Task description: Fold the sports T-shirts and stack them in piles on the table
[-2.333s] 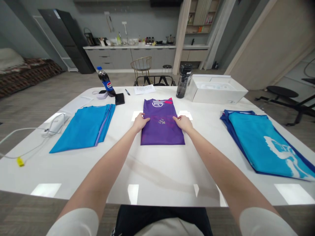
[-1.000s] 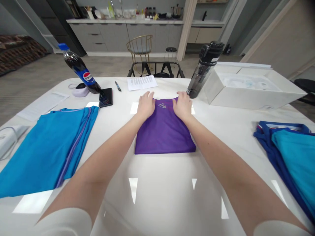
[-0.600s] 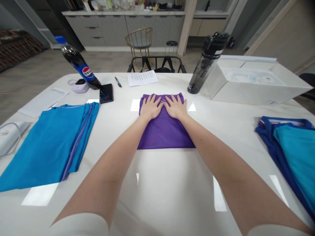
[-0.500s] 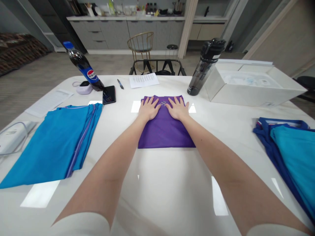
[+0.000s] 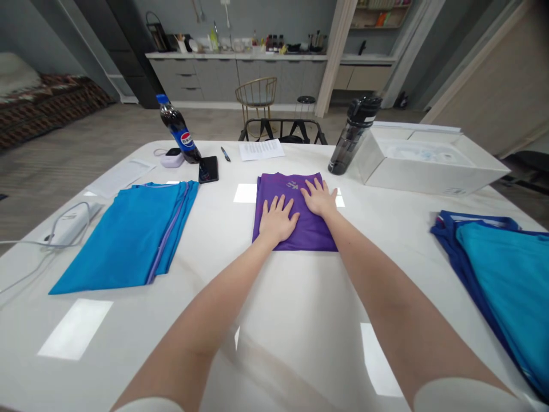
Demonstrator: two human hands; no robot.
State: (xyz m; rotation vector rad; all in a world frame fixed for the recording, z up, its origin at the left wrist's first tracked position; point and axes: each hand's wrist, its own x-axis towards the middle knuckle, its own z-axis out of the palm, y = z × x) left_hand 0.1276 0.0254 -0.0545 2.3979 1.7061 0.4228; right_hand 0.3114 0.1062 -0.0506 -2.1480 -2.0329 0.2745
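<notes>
A folded purple shirt [image 5: 306, 232] with a small pale print near its far edge lies flat on the white table [image 5: 295, 309]. My left hand [image 5: 277, 219] rests palm down on its left middle, fingers spread. Farther up, my right hand [image 5: 319, 197] presses flat on the upper right part, its fingers also apart. Neither hand grips the cloth. To the left lies a folded blue garment [image 5: 132, 234] with a purple stripe. On the right, a turquoise garment [image 5: 506, 269] sits on top of a dark blue one [image 5: 450, 229].
Along the far side stand a cola bottle [image 5: 180, 131], a phone [image 5: 209, 170], a pen [image 5: 225, 154], a printed sheet [image 5: 261, 150], a dark water bottle [image 5: 354, 134] and an open white box [image 5: 429, 171]. A power strip [image 5: 71, 223] with cables lies at far left.
My left hand has slid down the purple shirt toward its near edge. My right hand stays on the upper right part. The camera view has tilted up and shifted left.
</notes>
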